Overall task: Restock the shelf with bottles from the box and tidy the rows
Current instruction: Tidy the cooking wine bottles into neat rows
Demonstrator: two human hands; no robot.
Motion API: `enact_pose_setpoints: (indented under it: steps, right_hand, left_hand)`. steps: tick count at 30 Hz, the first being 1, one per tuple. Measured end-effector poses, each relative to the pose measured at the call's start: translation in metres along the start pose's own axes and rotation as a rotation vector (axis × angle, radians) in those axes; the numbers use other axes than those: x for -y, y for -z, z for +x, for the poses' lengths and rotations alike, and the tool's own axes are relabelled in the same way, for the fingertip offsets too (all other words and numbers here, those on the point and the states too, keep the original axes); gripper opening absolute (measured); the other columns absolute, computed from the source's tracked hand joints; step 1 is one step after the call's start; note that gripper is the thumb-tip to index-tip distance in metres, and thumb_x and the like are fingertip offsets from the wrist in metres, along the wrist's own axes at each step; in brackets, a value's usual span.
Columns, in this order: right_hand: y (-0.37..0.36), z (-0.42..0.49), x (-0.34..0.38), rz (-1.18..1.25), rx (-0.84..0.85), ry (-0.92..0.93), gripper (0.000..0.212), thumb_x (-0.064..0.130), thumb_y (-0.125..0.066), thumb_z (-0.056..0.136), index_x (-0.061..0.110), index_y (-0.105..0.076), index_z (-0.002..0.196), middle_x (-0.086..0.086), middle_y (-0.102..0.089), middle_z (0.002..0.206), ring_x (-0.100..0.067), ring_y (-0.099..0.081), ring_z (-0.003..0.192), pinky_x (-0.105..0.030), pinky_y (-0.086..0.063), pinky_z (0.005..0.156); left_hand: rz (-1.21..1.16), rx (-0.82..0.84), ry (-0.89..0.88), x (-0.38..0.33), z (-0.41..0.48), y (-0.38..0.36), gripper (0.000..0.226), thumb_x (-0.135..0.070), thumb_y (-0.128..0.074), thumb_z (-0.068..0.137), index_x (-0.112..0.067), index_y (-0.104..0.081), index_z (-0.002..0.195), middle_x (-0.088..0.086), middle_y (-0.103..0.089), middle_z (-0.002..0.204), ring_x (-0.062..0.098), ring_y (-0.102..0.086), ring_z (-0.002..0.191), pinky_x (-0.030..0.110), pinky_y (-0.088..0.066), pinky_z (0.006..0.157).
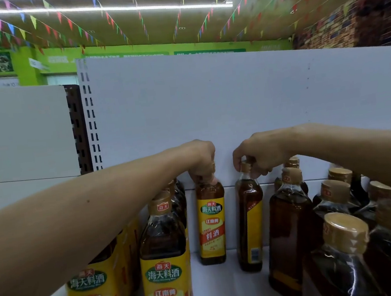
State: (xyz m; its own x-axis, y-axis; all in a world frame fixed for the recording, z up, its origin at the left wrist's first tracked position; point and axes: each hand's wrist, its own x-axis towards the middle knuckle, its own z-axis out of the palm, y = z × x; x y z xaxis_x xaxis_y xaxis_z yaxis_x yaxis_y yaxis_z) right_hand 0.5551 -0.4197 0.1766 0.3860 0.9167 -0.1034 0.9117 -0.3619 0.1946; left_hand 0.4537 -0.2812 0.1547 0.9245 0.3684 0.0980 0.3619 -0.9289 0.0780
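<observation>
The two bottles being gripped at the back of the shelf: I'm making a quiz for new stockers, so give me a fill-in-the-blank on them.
1. The left hand grips the left bottle at its ____.
2. The left bottle's front label faces the camera; the right bottle, under the right hand, is turned so its ____ shows.
3. Both bottles stand upright against the shelf's white ____ panel.

Missing words: cap; barcode; back

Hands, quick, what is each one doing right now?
Left hand: closed on the top of the front-facing bottle.
Right hand: closed on the cap of the side-on bottle.
</observation>
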Motion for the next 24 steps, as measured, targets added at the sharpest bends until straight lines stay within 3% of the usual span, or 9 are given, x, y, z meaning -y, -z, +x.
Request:
enact_pose_setpoints:
  steps: [3, 7, 13, 17, 21, 24]
  right_hand:
    - [0.001, 0.001, 0.002, -0.007, -0.014, 0.033, 0.021, 0.018, -0.068, 0.095, 0.022, -0.061, 0.115, 0.006, -0.069, 0.085, -0.012, -0.069, 0.073, -0.02, -0.05, 0.065]
    - [0.004, 0.004, 0.005, -0.032, 0.005, 0.063, 0.017, 0.031, -0.066, 0.097, 0.026, -0.061, 0.113, -0.001, -0.074, 0.089, -0.014, -0.071, 0.074, -0.028, -0.055, 0.075]
    - [0.007, 0.006, 0.017, -0.025, 0.011, 0.09, 0.024, 0.041, -0.065, 0.096, 0.023, -0.063, 0.11, 0.002, -0.075, 0.08, -0.01, -0.071, 0.07, -0.024, -0.051, 0.07]
    - [0.007, 0.007, 0.026, -0.001, -0.001, 0.083, 0.027, 0.045, -0.066, 0.094, 0.022, -0.064, 0.108, 0.004, -0.076, 0.075, -0.007, -0.071, 0.068, -0.022, -0.049, 0.068]
    - [0.008, 0.007, 0.035, 0.028, -0.018, 0.079, 0.032, 0.051, -0.063, 0.095, 0.02, -0.065, 0.096, 0.006, -0.075, 0.07, -0.007, -0.072, 0.065, -0.02, -0.045, 0.066]
    - [0.009, 0.006, 0.041, 0.047, -0.023, 0.092, 0.029, 0.052, -0.063, 0.095, 0.024, -0.062, 0.087, 0.009, -0.073, 0.065, -0.008, -0.072, 0.064, -0.019, -0.045, 0.066]
  left_hand:
    - [-0.027, 0.001, -0.015, 0.003, 0.001, 0.001, 0.049, -0.033, -0.08, 0.086, -0.014, -0.057, 0.125, 0.004, -0.063, 0.119, 0.022, -0.059, 0.1, 0.024, -0.044, 0.067]
    - [-0.111, 0.015, -0.011, 0.008, 0.003, -0.001, 0.038, -0.026, -0.08, 0.086, -0.017, -0.054, 0.112, 0.005, -0.062, 0.111, 0.021, -0.064, 0.085, 0.022, -0.047, 0.053]
    - [-0.136, 0.013, -0.022, 0.009, 0.001, -0.002, 0.039, -0.022, -0.082, 0.084, -0.014, -0.059, 0.113, 0.008, -0.068, 0.111, 0.024, -0.074, 0.075, 0.023, -0.056, 0.058]
    - [-0.154, -0.014, -0.042, 0.016, 0.002, -0.003, 0.038, -0.031, -0.083, 0.083, -0.018, -0.059, 0.111, 0.002, -0.072, 0.097, 0.015, -0.071, 0.062, 0.021, -0.053, 0.06]
    - [-0.281, 0.044, -0.045, 0.024, -0.001, 0.003, 0.036, -0.029, -0.079, 0.088, -0.015, -0.063, 0.117, 0.0, -0.076, 0.084, 0.015, -0.075, 0.068, 0.026, -0.059, 0.075]
    - [-0.315, 0.046, -0.06, 0.027, -0.002, 0.008, 0.032, -0.026, -0.077, 0.089, -0.017, -0.064, 0.118, -0.004, -0.074, 0.078, 0.007, -0.071, 0.061, 0.016, -0.052, 0.062]
